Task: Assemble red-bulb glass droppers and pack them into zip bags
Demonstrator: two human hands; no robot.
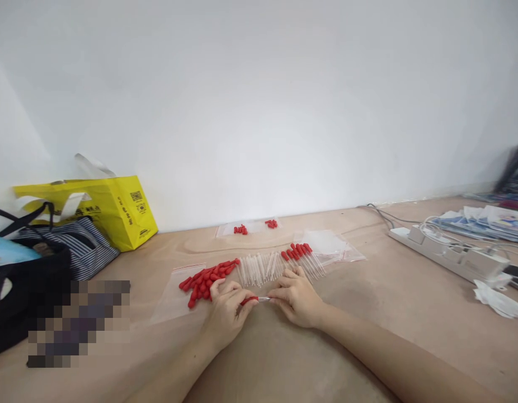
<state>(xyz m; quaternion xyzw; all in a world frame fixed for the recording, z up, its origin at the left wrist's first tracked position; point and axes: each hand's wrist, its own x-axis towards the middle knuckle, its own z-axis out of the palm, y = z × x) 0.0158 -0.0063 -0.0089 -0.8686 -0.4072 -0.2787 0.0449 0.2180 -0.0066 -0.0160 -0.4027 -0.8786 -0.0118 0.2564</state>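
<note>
Near the middle of the table, my left hand (229,310) pinches a red rubber bulb (249,300). A clear thin tube (264,299) joins the bulb's right end, and my right hand (296,296) pinches that tube. Just beyond my left hand lies a pile of red bulbs (206,280), partly on a clear plastic bag (169,299). A row of bare clear tubes (259,268) lies beyond both hands. To its right, several tubes with red bulbs on their ends (300,252) lie side by side.
Clear bags (326,244) lie behind the tubes; another bag with red bulbs (241,229) is near the wall. At left stand a yellow bag (125,215) and a black bag (53,291). At right are a power strip (431,257), cables, white tissue (500,299) and packets (485,221).
</note>
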